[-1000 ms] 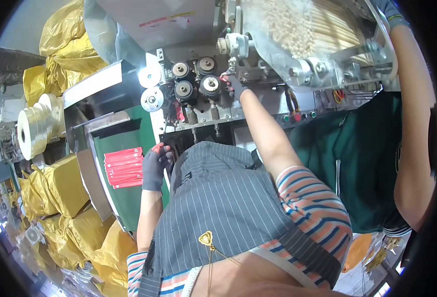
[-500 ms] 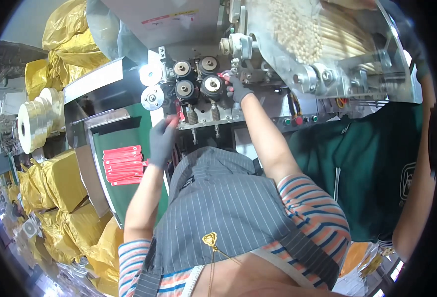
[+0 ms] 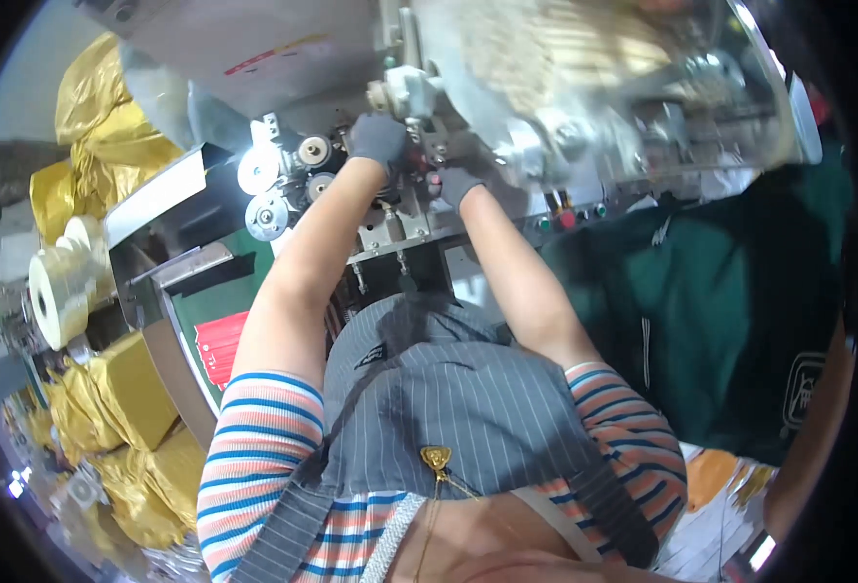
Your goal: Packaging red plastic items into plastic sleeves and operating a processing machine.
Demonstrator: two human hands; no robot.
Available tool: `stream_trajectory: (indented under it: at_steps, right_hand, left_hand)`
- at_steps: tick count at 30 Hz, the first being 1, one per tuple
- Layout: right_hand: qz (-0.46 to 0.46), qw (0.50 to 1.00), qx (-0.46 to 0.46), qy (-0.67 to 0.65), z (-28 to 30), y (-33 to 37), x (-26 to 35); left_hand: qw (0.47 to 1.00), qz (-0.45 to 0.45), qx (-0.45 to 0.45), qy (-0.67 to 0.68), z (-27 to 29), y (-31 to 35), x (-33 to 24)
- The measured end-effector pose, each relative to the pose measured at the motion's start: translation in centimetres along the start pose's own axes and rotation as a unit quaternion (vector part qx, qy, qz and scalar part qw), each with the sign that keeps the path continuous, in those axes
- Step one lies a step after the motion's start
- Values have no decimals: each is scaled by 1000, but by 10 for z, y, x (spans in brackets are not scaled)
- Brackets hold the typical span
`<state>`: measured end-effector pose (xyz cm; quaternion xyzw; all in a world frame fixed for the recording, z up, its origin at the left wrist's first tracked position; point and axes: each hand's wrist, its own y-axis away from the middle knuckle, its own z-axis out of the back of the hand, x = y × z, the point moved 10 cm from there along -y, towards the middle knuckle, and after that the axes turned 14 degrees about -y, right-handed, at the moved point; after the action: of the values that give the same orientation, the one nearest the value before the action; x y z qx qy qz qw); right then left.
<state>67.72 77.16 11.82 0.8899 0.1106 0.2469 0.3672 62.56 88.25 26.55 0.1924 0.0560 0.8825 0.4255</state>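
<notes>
Cloth, grey and pinstriped, forms the apron (image 3: 448, 398) at lower centre. Flat red packets (image 3: 219, 347) lie at left. At upper centre, the gloved right hand (image 3: 457, 186) is just beside the left hand (image 3: 378, 137), which overlaps round, metal-capped rollers (image 3: 313, 151); whether fingers pinch cannot be told. Above, a blurred strip label (image 3: 275, 55).

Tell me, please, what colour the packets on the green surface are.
The packets are red, best seen in the head view.

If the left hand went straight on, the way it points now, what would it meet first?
The left hand would probably meet the metal fitting just above it in the picture, though depth is unclear.
</notes>
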Motion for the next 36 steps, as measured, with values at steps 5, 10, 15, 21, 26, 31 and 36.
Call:
stream_trajectory:
  at_steps: [5, 10, 15, 21, 26, 31, 36]
  right_hand:
    - [131, 975, -115, 140, 13, 91, 30]
    - [137, 981, -136, 33, 69, 132, 14]
    - [147, 975, -167, -30, 94, 164, 5]
    - [129, 978, -161, -25, 91, 170, -13]
    - [136, 973, -175, 63, 82, 180, -6]
    - [124, 973, -159, 111, 70, 179, -5]
    - [104, 976, -158, 106, 87, 178, -16]
  left_hand:
    - [983, 53, -117, 134, 9, 14, 19]
    - [974, -28, -220, -53, 15, 32, 17]
    - [961, 61, -262, 65, 65, 69, 86]
    - [946, 79, -293, 114, 53, 120, 106]
    - [911, 106, -292, 272, 40, 156, 113]
    - [874, 251, -279, 310, -24, 227, 146]
    - [793, 273, -348, 419, -30, 243, 162]
